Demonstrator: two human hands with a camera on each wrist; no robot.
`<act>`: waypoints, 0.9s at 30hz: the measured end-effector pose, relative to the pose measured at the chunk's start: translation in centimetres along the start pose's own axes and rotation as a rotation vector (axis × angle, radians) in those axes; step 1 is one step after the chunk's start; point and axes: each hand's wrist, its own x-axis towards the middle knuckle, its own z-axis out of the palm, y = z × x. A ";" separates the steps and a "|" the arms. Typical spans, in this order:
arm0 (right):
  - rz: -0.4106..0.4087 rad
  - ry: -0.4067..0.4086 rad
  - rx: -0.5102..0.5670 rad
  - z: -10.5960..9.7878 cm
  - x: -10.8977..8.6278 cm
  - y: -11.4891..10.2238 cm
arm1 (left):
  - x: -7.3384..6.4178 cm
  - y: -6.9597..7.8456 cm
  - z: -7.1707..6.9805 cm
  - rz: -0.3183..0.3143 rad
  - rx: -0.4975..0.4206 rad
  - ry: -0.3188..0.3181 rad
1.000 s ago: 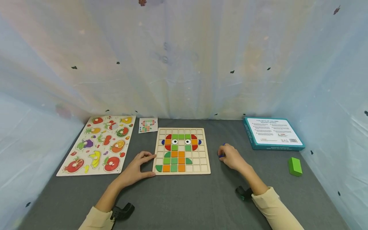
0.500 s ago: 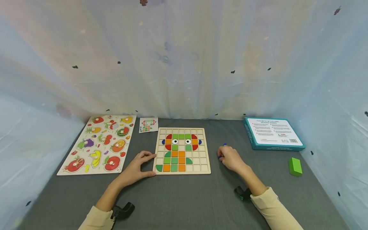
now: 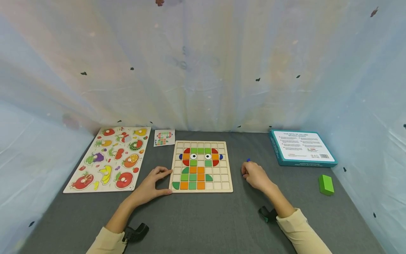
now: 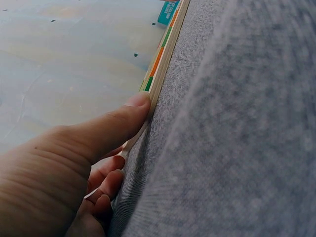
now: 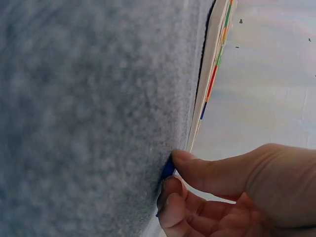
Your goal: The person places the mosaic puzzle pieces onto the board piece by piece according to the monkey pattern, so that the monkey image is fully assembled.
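Observation:
A square wooden grid board (image 3: 222, 185) lies on the grey table, with coloured pieces set in it as a figure with two eyes. My left hand (image 3: 152, 185) rests at its left edge; thumb and index finger touch the edge, spread apart. In the left wrist view, the thumb (image 4: 118, 121) lies straight against the board's corner. Right of the board, my right hand (image 3: 255, 174) is low over the table. In the right wrist view, its thumb and index finger pinch a small blue piece (image 5: 169, 169). Another bit of blue (image 3: 248, 160) shows just beyond the fingers in the head view.
A small picture card (image 3: 164, 138) lies behind the board. A fruit puzzle board (image 3: 74, 173) is at the left. At the right are a teal box (image 3: 302, 146) and a green block (image 3: 326, 185). Curtain-like sheeting (image 3: 203, 70) closes the back and sides.
My right fingers have shifted slightly, and the blue seen earlier between them is now hidden in the head view. The left hand stays at the board's edge.

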 end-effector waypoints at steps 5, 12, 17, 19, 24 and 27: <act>0.045 -0.010 0.040 -0.1 0.0 0.4 | 0.0 0.0 0.0 0.006 -0.001 0.007; 0.041 0.002 0.062 -0.1 -0.2 0.6 | 0.0 -0.2 0.1 -0.005 0.002 0.000; 0.046 0.016 0.064 0.0 -0.3 0.7 | 0.1 -0.2 0.0 -0.007 0.004 0.001; 0.046 0.016 0.071 -0.1 -0.3 0.8 | 0.1 -0.1 0.0 -0.005 0.006 0.003; 0.009 0.007 0.102 -0.2 -0.3 1.0 | 0.0 -0.2 0.0 0.013 0.009 0.008; -0.042 0.012 0.150 0.0 -0.1 0.7 | -0.1 -0.3 0.0 0.016 0.015 0.008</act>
